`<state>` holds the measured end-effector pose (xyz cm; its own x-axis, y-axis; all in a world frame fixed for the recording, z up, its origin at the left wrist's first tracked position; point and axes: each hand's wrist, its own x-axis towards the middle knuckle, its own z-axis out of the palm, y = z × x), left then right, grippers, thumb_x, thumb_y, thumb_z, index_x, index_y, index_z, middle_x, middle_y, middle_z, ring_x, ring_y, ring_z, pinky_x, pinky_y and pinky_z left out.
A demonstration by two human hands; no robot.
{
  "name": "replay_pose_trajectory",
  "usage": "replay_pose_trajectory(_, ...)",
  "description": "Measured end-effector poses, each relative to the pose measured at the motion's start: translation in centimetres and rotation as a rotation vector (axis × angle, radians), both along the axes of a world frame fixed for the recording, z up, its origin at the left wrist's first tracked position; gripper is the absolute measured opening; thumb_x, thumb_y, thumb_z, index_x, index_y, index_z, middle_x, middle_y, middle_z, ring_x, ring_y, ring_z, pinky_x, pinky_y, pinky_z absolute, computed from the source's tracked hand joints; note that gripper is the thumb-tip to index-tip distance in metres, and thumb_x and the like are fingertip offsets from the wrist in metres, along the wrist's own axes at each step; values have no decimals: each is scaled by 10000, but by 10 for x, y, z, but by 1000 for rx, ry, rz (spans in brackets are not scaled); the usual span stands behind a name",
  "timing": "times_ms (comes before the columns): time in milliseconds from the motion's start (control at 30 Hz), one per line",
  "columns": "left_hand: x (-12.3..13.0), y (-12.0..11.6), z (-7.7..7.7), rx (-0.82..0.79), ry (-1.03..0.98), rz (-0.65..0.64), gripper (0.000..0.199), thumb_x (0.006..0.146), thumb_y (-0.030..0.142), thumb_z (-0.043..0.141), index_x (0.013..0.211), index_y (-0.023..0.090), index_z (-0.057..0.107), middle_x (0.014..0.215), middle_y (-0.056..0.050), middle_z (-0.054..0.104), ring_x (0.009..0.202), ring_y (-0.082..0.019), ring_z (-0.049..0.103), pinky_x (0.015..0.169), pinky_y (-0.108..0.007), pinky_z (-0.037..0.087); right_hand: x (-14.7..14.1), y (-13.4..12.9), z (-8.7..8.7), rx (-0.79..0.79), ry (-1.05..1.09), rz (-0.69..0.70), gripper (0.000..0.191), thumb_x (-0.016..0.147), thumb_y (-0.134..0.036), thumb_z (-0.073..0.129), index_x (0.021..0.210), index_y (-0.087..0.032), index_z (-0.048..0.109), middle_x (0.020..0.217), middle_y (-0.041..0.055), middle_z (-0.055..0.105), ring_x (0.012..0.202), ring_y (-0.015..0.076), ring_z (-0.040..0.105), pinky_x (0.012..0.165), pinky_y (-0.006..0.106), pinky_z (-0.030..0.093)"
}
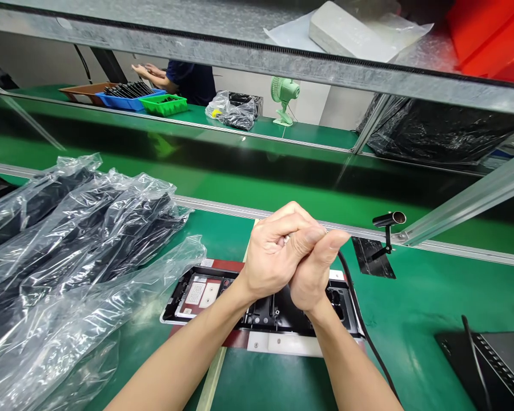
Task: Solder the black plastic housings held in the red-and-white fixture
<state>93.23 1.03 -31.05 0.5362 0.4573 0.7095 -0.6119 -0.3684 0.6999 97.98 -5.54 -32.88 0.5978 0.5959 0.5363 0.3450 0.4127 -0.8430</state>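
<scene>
Both hands meet above a long black plastic housing [257,314] that lies on a dark red fixture with white blocks. My left hand [274,251] is closed, with a small pale bit showing between its fingers, too small to name. Pressed against it, my right hand [314,271] is closed as well, thumb up; what it holds, if anything, is hidden. A black cable [360,319] runs from behind my right hand down along the housing's right end. The middle of the housing is partly covered by my hands and wrists.
Plastic-bagged black parts [81,240] pile up at the left. A small black tube on a stand [389,220] and a black slotted part [492,365] are at the right. A metal shelf [240,48] crosses above. Beyond are trays [126,97], a green fan [284,94] and a person [192,80].
</scene>
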Motion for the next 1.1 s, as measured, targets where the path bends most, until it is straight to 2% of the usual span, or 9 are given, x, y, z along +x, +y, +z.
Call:
replay_pose_trajectory(167, -1, 0, 1, 13, -7, 5, 293, 975, 367, 625, 771, 181, 724, 786, -54, 681, 763, -171, 638, 710, -331, 546, 0, 0, 0, -11, -3, -15, 700, 980, -721, 154, 738, -259, 621, 775, 72, 706, 833, 244, 686, 689, 398, 540)
replay_pose_trajectory(433, -1, -1, 2, 10, 13, 0, 343, 990, 398, 592, 759, 177, 717, 780, -61, 667, 758, -174, 631, 716, -338, 546, -1, 0, 4, 21, -1, -18, 643, 988, -707, 193, 679, -270, 548, 703, 51, 646, 759, 219, 655, 646, 373, 531)
replay_pose_trajectory(633, -2, -1, 0, 17, 14, 16, 334, 985, 417, 596, 791, 183, 734, 783, -58, 671, 749, -172, 628, 706, -333, 549, -1, 0, 4, -19, -16, -12, 720, 976, -728, 138, 738, -254, 625, 725, 59, 671, 777, 211, 667, 633, 353, 548)
replay_pose_trajectory(800, -1, -1, -1, 10, 25, 7, 319, 991, 400, 590, 827, 179, 752, 822, -71, 692, 768, -178, 640, 706, -337, 548, -1, 0, 6, 29, -10, -8, 677, 995, -693, 197, 710, -253, 624, 711, 55, 669, 772, 215, 658, 631, 354, 534)
replay_pose_trajectory(1100, -1, 0, -1, 14, 16, 13, 320, 991, 408, 589, 834, 184, 755, 808, -68, 692, 772, -179, 641, 704, -335, 554, 0, -1, 5, 5, -29, -15, 696, 983, -711, 171, 717, -263, 633, 745, 70, 692, 765, 225, 667, 648, 375, 569)
